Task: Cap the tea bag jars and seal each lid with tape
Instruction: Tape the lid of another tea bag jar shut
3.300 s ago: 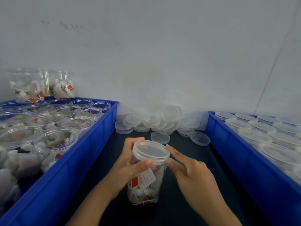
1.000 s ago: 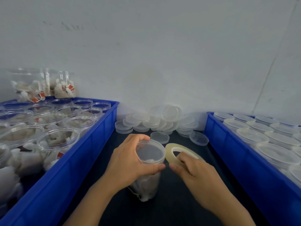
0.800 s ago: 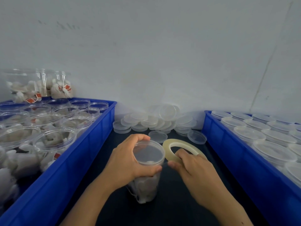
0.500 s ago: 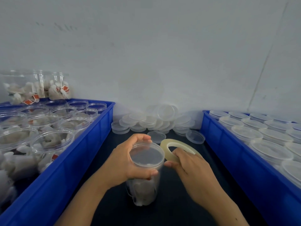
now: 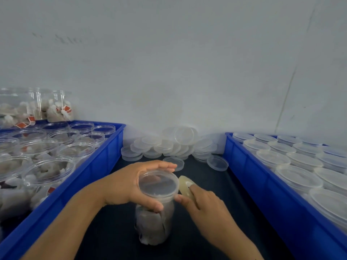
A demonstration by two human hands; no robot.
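A clear jar of tea bags stands on the dark table between two blue crates, with a translucent lid on top. My left hand grips the jar around the lid's rim, thumb at the front and fingers at the back. My right hand holds a roll of clear tape on edge against the lid's right side, thumb tip touching the rim.
The blue crate on the left holds several open jars of tea bags. The blue crate on the right holds several lidded jars. Loose lids are piled against the wall behind the jar. More jars stand at the far left.
The tape roll has turned from lying flat to standing on edge against the lid's right side. My right hand moved in close to the rim. My left hand kept its grip on the jar.
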